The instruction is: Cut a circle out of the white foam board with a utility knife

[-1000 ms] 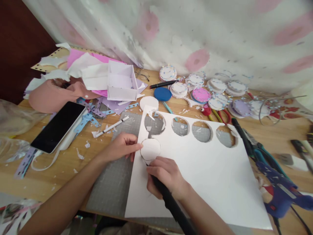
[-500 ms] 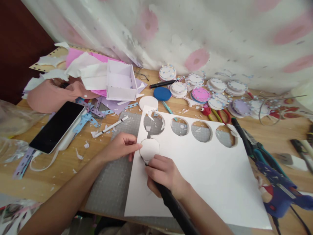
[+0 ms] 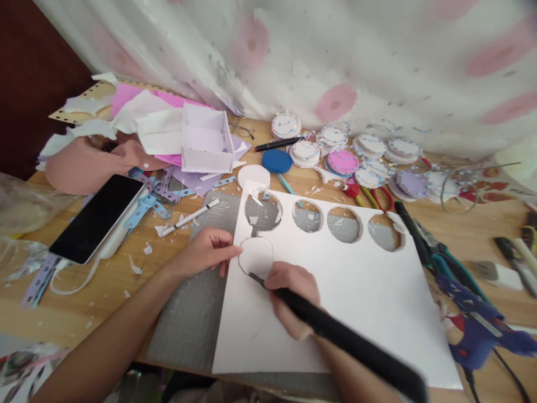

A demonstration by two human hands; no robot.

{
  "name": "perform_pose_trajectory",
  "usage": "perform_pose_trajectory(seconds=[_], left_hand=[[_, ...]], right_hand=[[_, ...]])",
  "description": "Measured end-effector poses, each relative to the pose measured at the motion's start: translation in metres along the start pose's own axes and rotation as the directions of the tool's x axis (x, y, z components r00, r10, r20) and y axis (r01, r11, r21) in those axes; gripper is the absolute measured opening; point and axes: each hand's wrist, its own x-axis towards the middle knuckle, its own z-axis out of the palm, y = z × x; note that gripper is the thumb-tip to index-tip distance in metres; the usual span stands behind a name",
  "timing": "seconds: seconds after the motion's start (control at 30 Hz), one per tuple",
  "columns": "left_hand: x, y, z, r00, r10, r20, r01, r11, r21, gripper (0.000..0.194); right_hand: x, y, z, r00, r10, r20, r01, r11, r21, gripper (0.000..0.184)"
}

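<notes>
White sheet (image 3: 361,302) lies flat, partly over a grey mat (image 3: 180,330), on the wooden table (image 3: 104,324). Four round holes along its far edge; a narrow gap leads from the leftmost one toward a scored circle (image 3: 255,256) just nearer the person, its white middle in place.

Right hand (image 3: 293,299), slightly blurred: fingers closed round a black tool (image 3: 356,338), tip at the circle's near rim, handle slanting back over the forearm. Left hand (image 3: 216,252): fingers curled, thumb tip at the circle's left side by the sheet's edge; cannot tell whether it pinches the sheet or only presses on it.

Left of the mat: phone (image 3: 96,218), dark screen up. White pen (image 3: 191,217) lies nearer the mat, its far end over the mat's corner. Beyond the sheet: white disc (image 3: 254,177), blue disc (image 3: 277,161), black marker (image 3: 279,144), open white box (image 3: 207,154). Right of the sheet: pliers (image 3: 457,271), blue glue gun (image 3: 474,322), white charger (image 3: 501,277). Paper scraps scattered about.
</notes>
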Motion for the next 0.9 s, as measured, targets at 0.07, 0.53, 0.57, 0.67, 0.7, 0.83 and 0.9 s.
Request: perform_pose_trajectory(seconds=[0.07,0.53,0.57,0.67,0.7,0.83,0.9], left_hand=[[0.0,-0.001,-0.002,1.0,0.008,0.015,-0.008,1.0,-0.018,0.032],[-0.003,-0.005,-0.007,0.997,0.072,0.025,-0.075,0.98,0.184,0.039],[-0.003,-0.005,-0.006,0.998,0.068,0.018,-0.07,0.982,0.177,0.039],[-0.002,-0.006,-0.004,0.997,0.08,-0.002,-0.078,0.982,0.17,0.04],[-0.002,-0.007,-0.004,0.996,0.089,-0.003,-0.087,0.982,0.169,0.041],[-0.001,-0.01,-0.005,0.994,0.105,0.016,-0.106,0.982,0.159,0.043],[-0.001,-0.011,-0.006,0.995,0.101,0.027,-0.104,0.986,0.131,0.043]], right_hand=[[0.0,0.002,-0.004,0.968,0.181,-0.174,-0.132,0.957,0.257,0.013],[0.006,-0.009,-0.006,0.962,0.208,-0.175,-0.177,0.968,0.175,0.017],[0.007,-0.013,-0.004,0.967,0.18,-0.178,-0.159,0.979,0.125,0.019],[0.01,-0.024,0.009,0.952,0.162,-0.261,-0.164,0.986,0.016,0.021],[0.01,-0.026,0.015,0.938,0.174,-0.299,-0.182,0.983,0.0,0.021],[0.008,-0.029,0.036,0.913,0.193,-0.36,-0.209,0.978,-0.006,0.018],[0.007,-0.027,0.041,0.923,0.174,-0.342,-0.191,0.981,-0.015,0.019]])
